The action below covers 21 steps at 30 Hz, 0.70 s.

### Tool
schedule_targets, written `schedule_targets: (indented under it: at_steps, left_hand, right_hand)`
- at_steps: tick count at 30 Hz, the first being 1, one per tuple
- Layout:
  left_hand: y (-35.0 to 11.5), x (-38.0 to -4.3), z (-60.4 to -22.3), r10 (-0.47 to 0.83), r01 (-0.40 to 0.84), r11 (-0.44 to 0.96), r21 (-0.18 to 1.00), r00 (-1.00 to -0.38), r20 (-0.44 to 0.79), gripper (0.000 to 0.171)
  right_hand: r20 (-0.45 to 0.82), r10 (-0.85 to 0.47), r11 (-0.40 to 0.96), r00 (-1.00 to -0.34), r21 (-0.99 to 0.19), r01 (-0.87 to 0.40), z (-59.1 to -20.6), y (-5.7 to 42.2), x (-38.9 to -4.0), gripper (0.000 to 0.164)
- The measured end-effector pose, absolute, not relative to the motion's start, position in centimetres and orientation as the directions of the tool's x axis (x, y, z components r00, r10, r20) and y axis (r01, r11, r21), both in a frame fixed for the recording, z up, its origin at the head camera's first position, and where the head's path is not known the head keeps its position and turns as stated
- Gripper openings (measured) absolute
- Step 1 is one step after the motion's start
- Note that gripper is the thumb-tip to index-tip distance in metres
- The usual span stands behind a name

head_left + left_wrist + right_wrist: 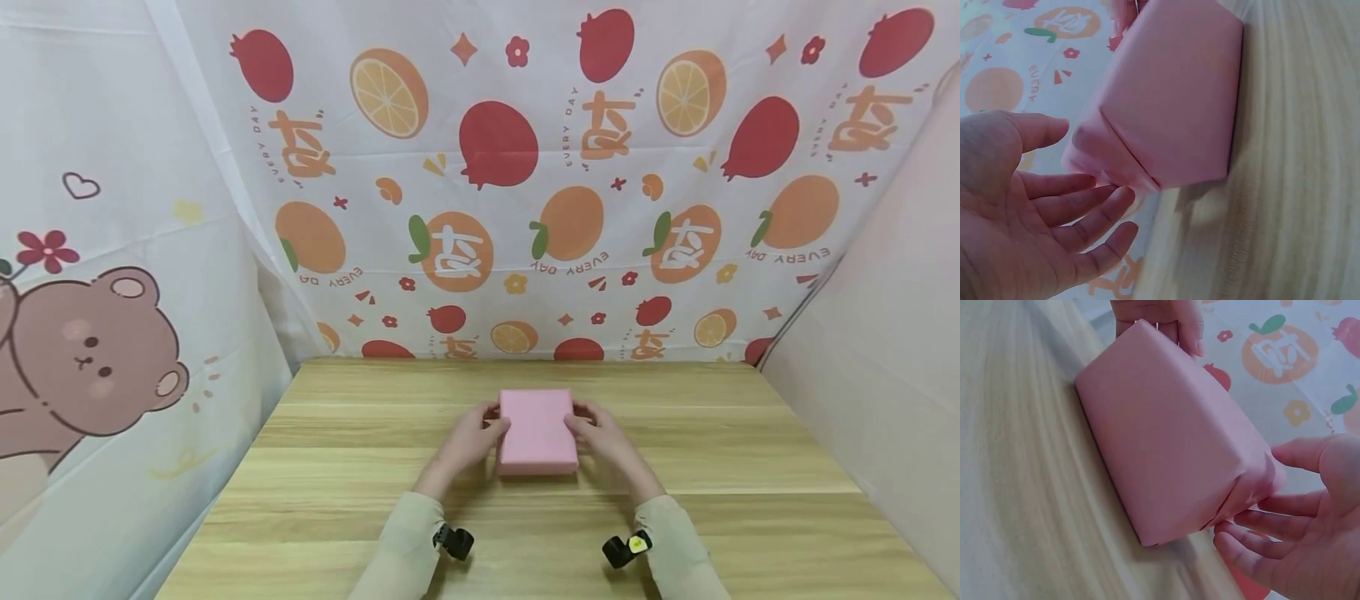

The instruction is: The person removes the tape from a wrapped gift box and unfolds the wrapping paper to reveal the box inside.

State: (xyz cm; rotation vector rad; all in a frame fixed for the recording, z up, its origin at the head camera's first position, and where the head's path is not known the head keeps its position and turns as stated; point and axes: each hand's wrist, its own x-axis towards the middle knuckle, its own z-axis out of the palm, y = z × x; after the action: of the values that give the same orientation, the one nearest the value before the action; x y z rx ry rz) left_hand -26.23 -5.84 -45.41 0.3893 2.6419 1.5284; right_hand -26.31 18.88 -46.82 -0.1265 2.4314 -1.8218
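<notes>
A box wrapped in pink paper (536, 427) lies on the wooden table, between the two hands. Folded paper seams show on both of its ends in the wrist views. At its left end is my left hand (474, 433), with fingertips right at the folded paper and the thumb (1047, 129) raised a little apart from it. My right hand (604, 432) is at the opposite end, its loosely spread fingers (1254, 547) along the folded flap and the thumb tip close to the upper edge. Neither hand has its fingers wrapped round the box.
The wooden table (360, 500) reaches back to a white curtain (420, 175) printed with fruit. A bear-printed curtain (90, 358) hangs on the left and a plain white one (892, 358) on the right. Small black cameras are strapped to both wrists.
</notes>
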Motion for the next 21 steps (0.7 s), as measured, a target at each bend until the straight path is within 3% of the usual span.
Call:
schedule_targets:
  at_steps: [5, 21]
  left_hand:
    - [-5.6, -25.9, -44.7, 0.194, 0.179, 0.407, 0.896, -0.975, 0.107, 0.044]
    - [-5.2, -25.2, -44.0, 0.008, 0.204, 0.224, 0.953, -0.978, 0.208, 0.03]
  right_hand:
    - [0.051, -0.117, 0.295, -0.992, -0.952, -0.084, -45.8, 18.8, -26.0, 0.054]
    - [0.11, 0.057, 0.124, -0.992, -0.987, -0.102, -44.2, 18.3, -25.3, 0.035]
